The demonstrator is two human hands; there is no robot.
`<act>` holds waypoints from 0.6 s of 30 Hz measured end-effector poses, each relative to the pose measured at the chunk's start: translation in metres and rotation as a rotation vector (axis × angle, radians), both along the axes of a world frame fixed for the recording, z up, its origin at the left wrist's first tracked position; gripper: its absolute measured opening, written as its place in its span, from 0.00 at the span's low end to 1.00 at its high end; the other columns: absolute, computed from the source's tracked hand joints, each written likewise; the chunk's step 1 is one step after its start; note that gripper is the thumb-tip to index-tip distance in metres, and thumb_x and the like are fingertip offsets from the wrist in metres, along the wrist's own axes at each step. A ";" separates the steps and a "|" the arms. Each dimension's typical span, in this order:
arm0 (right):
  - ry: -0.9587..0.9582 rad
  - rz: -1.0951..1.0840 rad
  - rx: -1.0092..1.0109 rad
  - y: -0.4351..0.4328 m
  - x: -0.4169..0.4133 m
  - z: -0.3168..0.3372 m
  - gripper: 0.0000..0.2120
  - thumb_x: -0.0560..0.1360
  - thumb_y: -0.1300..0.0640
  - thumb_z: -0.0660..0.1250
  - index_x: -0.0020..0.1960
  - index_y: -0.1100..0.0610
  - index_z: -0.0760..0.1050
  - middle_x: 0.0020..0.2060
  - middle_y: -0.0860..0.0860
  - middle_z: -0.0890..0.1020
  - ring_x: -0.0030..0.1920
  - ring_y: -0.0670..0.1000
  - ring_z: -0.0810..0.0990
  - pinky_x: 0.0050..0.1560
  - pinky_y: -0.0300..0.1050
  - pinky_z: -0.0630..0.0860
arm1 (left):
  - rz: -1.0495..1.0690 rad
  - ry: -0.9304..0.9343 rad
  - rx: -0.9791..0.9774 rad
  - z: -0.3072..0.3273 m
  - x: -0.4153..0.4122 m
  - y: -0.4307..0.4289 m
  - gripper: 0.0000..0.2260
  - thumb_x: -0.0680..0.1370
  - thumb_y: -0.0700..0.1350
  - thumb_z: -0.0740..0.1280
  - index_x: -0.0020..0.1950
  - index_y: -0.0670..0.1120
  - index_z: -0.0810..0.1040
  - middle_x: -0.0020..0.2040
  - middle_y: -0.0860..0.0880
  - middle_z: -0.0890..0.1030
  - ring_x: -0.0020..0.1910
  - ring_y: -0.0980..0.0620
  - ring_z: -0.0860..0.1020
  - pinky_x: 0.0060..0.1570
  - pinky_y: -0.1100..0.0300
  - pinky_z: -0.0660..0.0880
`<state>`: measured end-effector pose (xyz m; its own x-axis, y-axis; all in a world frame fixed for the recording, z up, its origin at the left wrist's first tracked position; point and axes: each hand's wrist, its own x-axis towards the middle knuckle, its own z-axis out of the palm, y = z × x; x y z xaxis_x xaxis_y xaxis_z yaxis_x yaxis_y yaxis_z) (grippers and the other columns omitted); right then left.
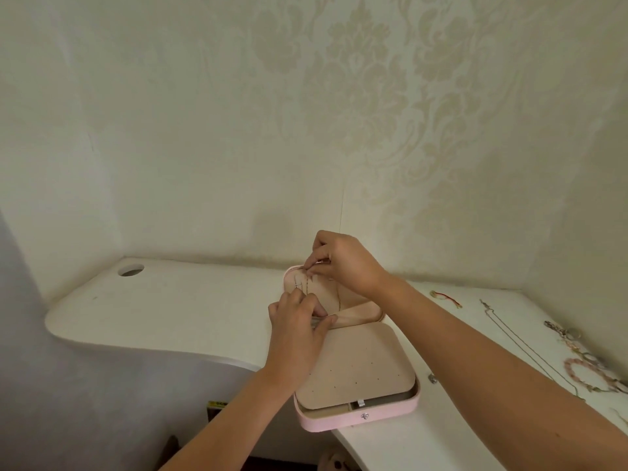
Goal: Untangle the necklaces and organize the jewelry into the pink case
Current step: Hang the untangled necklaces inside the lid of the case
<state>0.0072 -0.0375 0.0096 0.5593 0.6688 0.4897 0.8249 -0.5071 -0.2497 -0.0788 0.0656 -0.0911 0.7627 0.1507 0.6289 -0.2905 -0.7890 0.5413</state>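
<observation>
White curved bench carries the open pink case, one corner overhanging; left hand pinches its lid pocket, right hand pinches a thin chain.

Cream damask wallpaper; white curved desk, round cable hole.

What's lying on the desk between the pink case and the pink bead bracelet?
Head view: a thin silver chain lies on the white desk, a small metal piece nearer the pink case.

Matt pink case, seemingly suede-lined; smooth white desk.
</observation>
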 end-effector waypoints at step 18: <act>0.346 -0.075 -0.078 -0.004 0.008 0.010 0.07 0.71 0.61 0.73 0.48 0.57 0.80 0.39 0.50 0.81 0.29 0.37 0.74 0.35 0.29 0.69 | -0.056 0.016 -0.050 0.003 -0.002 -0.002 0.12 0.71 0.46 0.76 0.37 0.53 0.72 0.38 0.60 0.69 0.45 0.53 0.71 0.47 0.61 0.56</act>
